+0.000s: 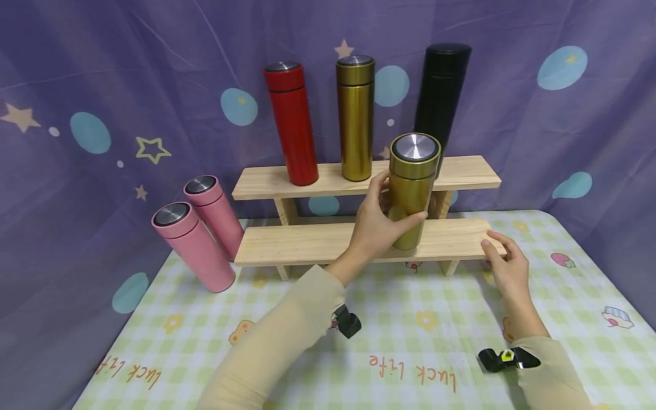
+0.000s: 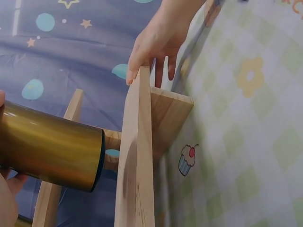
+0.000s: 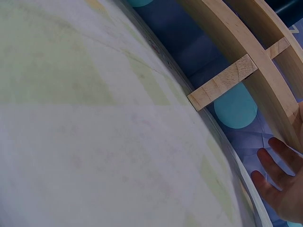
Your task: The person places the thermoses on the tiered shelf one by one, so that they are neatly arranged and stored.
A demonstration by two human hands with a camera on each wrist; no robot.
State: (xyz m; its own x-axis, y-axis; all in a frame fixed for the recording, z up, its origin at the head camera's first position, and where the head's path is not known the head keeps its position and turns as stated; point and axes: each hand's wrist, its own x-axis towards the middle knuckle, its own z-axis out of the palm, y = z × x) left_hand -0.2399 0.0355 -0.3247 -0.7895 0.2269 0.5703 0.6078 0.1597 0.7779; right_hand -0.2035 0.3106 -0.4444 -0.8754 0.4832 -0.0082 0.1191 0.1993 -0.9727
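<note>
A gold thermos [image 1: 412, 193] is in my left hand [image 1: 376, 219], with the thumb across its front and the fingers behind. It stands upright over the lower board of a two-tier wooden shelf [image 1: 297, 244]. The left wrist view shows a gap between the thermos base [image 2: 97, 161] and the board [image 2: 144, 179]. At the right end of that same board, my right hand [image 1: 507, 265] holds the edge, thumb on top and fingers past the end and below. The right wrist view shows those fingers [image 3: 274, 189] spread beneath the board.
Along the upper board stand a red thermos [image 1: 292, 125], another gold thermos [image 1: 355, 119] and a black thermos [image 1: 443, 85], partly hidden by the held one. Two pink thermoses [image 1: 200, 250] [image 1: 217, 216] stand left of the shelf on the checked tablecloth [image 1: 400, 319]. A purple curtain [image 1: 169, 57] hangs behind.
</note>
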